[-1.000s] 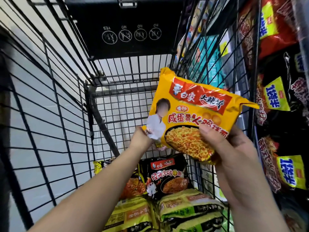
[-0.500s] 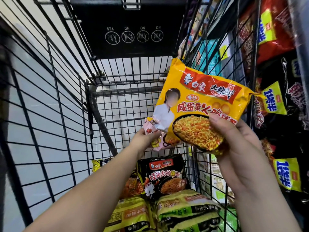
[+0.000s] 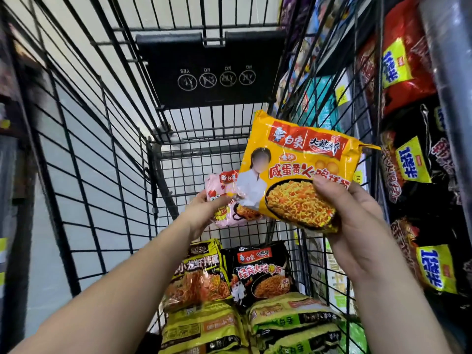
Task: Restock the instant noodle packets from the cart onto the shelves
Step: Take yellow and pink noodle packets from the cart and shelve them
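Right hand [image 3: 357, 226]: grip clamped on the yellow noodle packet [image 3: 301, 169], held up over the cart [image 3: 102, 175].
Left hand [image 3: 207, 213]: grip closed on a pink packet [image 3: 224, 195], partly hidden behind the yellow one.
Cart floor: black packet [image 3: 258, 269] and green packets [image 3: 288, 318] are stacked.
Shelves [image 3: 413, 162]: seen at right, filled with packets.

Black placard [image 3: 213, 72] with four round pictograms (lettering upside down), pale floor [image 3: 84, 154] beyond the wire mesh
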Demonstrator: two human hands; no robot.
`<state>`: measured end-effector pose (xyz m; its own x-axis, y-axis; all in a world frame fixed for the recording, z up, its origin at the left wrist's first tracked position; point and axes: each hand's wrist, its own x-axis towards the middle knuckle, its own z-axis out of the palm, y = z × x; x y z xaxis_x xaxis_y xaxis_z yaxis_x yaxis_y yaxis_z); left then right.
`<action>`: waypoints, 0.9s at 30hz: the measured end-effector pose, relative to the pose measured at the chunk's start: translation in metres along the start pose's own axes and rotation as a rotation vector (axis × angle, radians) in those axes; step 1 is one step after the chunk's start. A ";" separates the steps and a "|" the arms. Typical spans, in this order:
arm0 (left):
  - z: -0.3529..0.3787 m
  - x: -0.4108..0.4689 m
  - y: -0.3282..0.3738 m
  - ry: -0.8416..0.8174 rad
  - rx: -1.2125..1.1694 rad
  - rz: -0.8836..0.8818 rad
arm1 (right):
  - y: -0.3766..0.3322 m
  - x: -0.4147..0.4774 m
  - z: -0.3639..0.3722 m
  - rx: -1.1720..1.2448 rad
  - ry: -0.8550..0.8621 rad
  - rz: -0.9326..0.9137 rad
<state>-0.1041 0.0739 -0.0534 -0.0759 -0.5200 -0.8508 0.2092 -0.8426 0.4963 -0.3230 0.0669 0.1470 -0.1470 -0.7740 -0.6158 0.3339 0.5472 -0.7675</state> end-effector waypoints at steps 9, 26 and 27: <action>-0.034 -0.112 0.121 -0.028 0.016 0.242 | -0.054 -0.037 0.023 0.002 -0.031 -0.017; -0.042 -0.376 0.257 -0.081 0.139 0.774 | -0.196 -0.183 0.024 0.046 -0.206 -0.326; -0.040 -0.386 0.257 -0.096 0.142 0.794 | -0.197 -0.190 0.021 0.038 -0.222 -0.332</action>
<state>0.0176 0.0636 0.3952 -0.0412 -0.9745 -0.2205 0.1109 -0.2238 0.9683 -0.3416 0.0989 0.4189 -0.0495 -0.9589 -0.2794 0.3368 0.2473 -0.9085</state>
